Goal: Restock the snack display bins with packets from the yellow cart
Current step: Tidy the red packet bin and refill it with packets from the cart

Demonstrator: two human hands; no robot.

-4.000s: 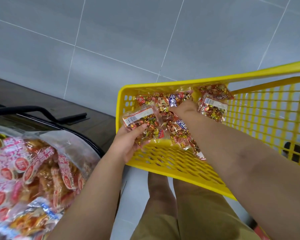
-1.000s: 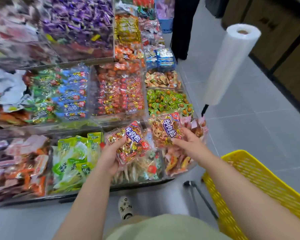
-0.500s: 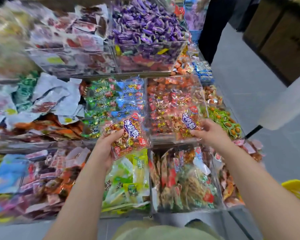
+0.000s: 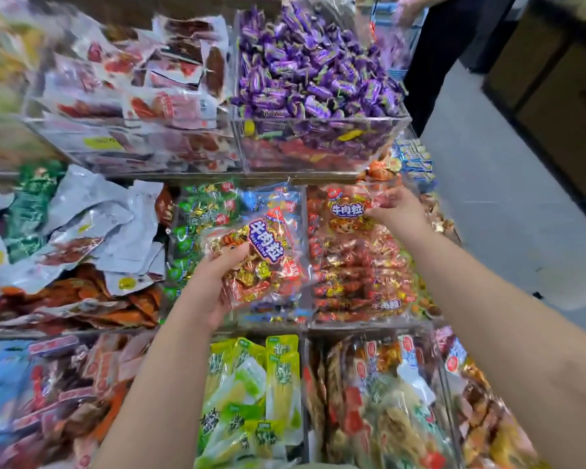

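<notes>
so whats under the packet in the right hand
The right hand holds a packet over a clear bin piled with matching red and gold packets. The bin's bottom is covered by them.

Red-gold packets [image 4: 263, 257] over clear bin [image 4: 359, 319]

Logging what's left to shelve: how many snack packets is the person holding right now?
2. One beef-cube packet in the left hand, over the middle bins; another in the right hand, above the matching red-packet bin.
</notes>
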